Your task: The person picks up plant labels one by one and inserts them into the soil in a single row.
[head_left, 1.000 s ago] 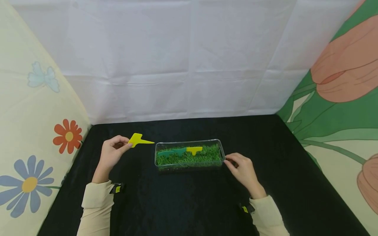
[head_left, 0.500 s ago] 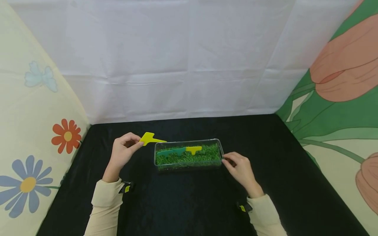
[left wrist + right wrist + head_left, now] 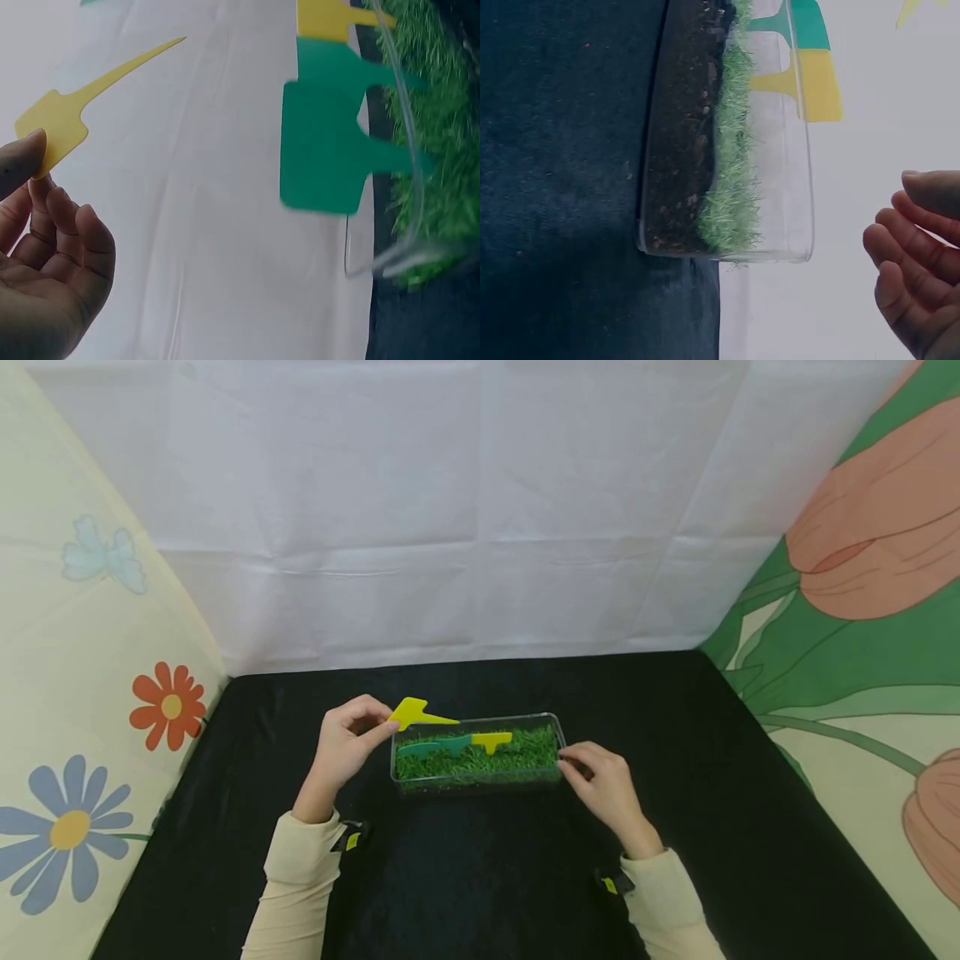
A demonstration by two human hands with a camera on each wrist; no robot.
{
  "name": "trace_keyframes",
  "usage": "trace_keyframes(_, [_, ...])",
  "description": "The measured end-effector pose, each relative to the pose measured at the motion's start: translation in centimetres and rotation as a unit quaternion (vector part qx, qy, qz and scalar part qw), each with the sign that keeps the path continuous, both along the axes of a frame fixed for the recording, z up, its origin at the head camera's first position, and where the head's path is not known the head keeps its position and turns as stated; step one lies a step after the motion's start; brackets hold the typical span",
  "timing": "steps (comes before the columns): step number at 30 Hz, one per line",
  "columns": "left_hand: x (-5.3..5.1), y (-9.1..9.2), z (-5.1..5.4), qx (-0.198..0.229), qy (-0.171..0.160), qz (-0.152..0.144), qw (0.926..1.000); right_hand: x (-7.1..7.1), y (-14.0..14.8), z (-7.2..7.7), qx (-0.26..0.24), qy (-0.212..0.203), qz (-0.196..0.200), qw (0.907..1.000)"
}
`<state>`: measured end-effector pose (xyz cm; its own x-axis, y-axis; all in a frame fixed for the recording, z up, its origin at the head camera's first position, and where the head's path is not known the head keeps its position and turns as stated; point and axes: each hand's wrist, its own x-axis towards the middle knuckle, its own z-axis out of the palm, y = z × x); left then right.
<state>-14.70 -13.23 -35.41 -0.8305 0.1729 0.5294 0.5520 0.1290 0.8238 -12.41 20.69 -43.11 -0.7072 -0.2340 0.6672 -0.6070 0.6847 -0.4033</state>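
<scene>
My left hand (image 3: 348, 747) pinches a yellow T-shaped plant label (image 3: 408, 713) by its broad head between thumb and fingers. The label's pointed stem (image 3: 142, 67) points right, above the left back part of a clear plastic planter (image 3: 480, 782). Green grass (image 3: 532, 752) grows in the planter over dark soil (image 3: 682, 127). Two green plant labels (image 3: 322, 150) and one yellow plant label (image 3: 491, 740) stand upright in a row in the grass. Off the planter's right end, my right hand (image 3: 606, 785) holds nothing; in the right wrist view its fingers (image 3: 911, 247) are loosely bent, apart from the planter.
A black cloth (image 3: 480, 868) covers the table under the planter. Behind it hangs a white sheet (image 3: 480, 527). Flower-printed cloths stand at the left (image 3: 45, 677) and right (image 3: 862, 718) sides.
My left hand has carried the yellow plant label rightward, from left of the planter to over its left back part. My right hand has shifted slightly left. The standing labels stay put.
</scene>
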Motion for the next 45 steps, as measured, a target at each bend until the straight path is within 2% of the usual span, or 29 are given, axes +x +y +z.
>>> trace_keyframes(10, [0.3, 2.0, -0.1, -0.025, 0.024, -0.046, 0.9983, -0.5, -1.1, 1.6, -0.01, 0.016, 0.035, 0.9992])
trace_keyframes(16, [0.6, 3.0, 0.0, -0.047, 0.011, -0.056, 0.9972, -0.8, -2.3, 3.1, -0.018, 0.008, 0.052, 0.9984])
trace_keyframes(24, [0.8, 4.2, 0.0, -0.059, -0.001, -0.074, 0.9955, -1.0, -4.0, 5.1, -0.029, -0.003, 0.095, 0.9951])
trace_keyframes(28, [-0.1, 4.3, -1.7, -0.062, 0.002, -0.083, 0.9946, -1.0, -4.8, 6.0, -0.03, -0.012, 0.114, 0.9929])
trace_keyframes(31, [-0.4, 4.3, -2.4, -0.066, 0.007, -0.086, 0.994, -1.0, -5.3, 6.6, -0.029, -0.01, 0.13, 0.9911])
trace_keyframes(37, [0.9, 4.9, -0.4, -0.084, 0.016, -0.084, 0.9928, -1.2, -6.4, 7.8, -0.012, -0.02, 0.156, 0.9875])
trace_keyframes(42, [1.1, 5.1, 0.1, -0.088, 0.018, -0.089, 0.992, -1.4, -7.3, 8.5, 0.005, -0.036, 0.189, 0.9814])
trace_keyframes(45, [1.1, 5.2, 0.1, -0.091, 0.025, -0.09, 0.9915, -1.6, -7.6, 8.7, 0.018, -0.032, 0.202, 0.9787])
